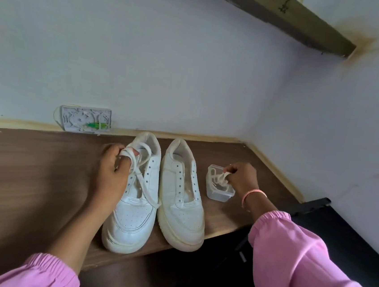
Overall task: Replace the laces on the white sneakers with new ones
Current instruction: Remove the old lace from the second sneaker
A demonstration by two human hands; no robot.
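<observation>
Two white sneakers stand side by side on a brown wooden table (28,173), toes towards me. The left sneaker (133,217) has a white lace (143,185) lying loosely over its tongue. My left hand (113,165) grips a bunch of that lace beside the shoe's collar. The right sneaker (182,203) shows bare eyelets with no lace in them. To its right sits a small clear plastic container (219,194). My right hand (242,174) pinches a bundled white lace (220,178) over the container's opening.
A white wall box (85,119) with a green part is fixed just above the table's far edge. A wooden shelf (290,18) runs overhead at the right. Walls close the back and right. Dark furniture (316,217) lies beyond the table's right end.
</observation>
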